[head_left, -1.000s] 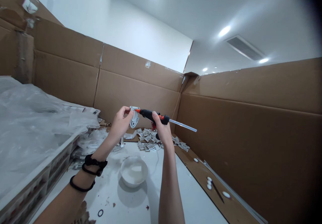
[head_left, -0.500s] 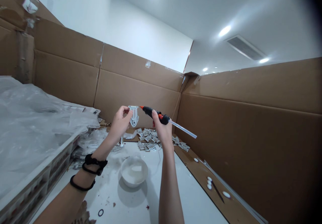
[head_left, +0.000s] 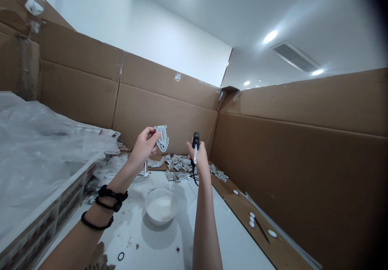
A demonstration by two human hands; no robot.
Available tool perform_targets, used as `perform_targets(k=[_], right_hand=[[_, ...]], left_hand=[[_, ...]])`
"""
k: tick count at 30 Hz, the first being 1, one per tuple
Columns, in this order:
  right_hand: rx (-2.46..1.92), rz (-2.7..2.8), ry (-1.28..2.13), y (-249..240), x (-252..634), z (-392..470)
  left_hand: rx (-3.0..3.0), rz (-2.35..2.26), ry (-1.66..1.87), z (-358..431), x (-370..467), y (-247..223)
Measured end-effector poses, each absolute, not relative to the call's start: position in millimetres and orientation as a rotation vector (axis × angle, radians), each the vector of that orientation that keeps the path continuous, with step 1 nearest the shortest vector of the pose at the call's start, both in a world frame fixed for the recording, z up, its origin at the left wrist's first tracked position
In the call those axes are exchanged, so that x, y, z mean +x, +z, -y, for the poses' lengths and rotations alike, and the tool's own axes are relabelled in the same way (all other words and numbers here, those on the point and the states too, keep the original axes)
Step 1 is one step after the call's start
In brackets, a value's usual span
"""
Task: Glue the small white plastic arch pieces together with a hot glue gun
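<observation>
My left hand point(head_left: 144, 145) pinches a small grey shield-shaped plastic piece point(head_left: 163, 137) and holds it up in front of the cardboard wall. My right hand point(head_left: 198, 159) grips a black glue gun point(head_left: 195, 140); the gun points away from me, and its clear glue stick point(head_left: 195, 156) sticks out toward the camera. A gap separates the gun from the piece. Below my hands a white bowl point(head_left: 161, 206) stands on the white table point(head_left: 230, 241).
A heap of similar grey pieces point(head_left: 178, 169) lies at the table's far end. Crumpled plastic sheeting point(head_left: 45, 140) covers shelving on the left. Brown cardboard walls point(head_left: 287, 152) enclose the back and right. White oval bits and a thin dark tool point(head_left: 260, 228) lie on cardboard at the right.
The glue gun's tip left the grey piece and the gun swung round from pointing left to pointing away from me. My left hand tilted the piece slightly.
</observation>
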State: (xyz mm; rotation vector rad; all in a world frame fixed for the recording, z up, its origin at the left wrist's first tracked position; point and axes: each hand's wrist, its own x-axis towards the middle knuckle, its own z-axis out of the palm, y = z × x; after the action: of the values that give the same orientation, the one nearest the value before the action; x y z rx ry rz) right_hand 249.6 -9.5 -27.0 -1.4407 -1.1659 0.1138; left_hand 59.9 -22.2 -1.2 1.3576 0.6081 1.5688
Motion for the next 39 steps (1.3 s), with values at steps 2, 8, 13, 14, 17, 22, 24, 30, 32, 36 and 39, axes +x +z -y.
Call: perform_targets(k=[2, 8, 13, 14, 17, 22, 24, 30, 32, 36, 39], right_hand=[[-1.571, 1.233, 0.138, -31, 251, 8], [-1.63, 1.374, 0.235, -40, 247, 4], [-1.341, 1.361, 0.355, -32, 233, 1], [-1.285, 1.329, 0.382, -30, 229, 1], [-1.106, 1.239, 0.41, -23, 215, 6], [-0.948, 1.172, 0.498, -15, 201, 20], [-0.92, 1.202, 0.527, -13, 200, 25], [-0.873, 1.34, 0.581, -10, 194, 33], [-0.851, 1.384, 0.615, -11, 192, 32], [-0.822, 1.424, 0.637, -13, 189, 29], [-0.789, 1.43, 0.625, -14, 188, 26]], left_hand=[[1.358, -0.597, 1.57, 21, 60, -1], [1.415, -0.573, 1.558, 25, 60, 1], [1.458, -0.568, 1.582, 29, 60, 2], [1.459, -0.567, 1.588, 29, 59, 2], [1.458, -0.565, 1.602, 25, 59, 1], [1.461, -0.582, 1.63, 21, 58, -1], [1.454, -0.59, 1.632, 21, 58, -1], [1.441, -0.557, 1.637, 22, 58, -2], [1.442, -0.538, 1.641, 21, 58, -2], [1.441, -0.526, 1.648, 19, 61, -3], [1.439, -0.515, 1.647, 18, 62, -3]])
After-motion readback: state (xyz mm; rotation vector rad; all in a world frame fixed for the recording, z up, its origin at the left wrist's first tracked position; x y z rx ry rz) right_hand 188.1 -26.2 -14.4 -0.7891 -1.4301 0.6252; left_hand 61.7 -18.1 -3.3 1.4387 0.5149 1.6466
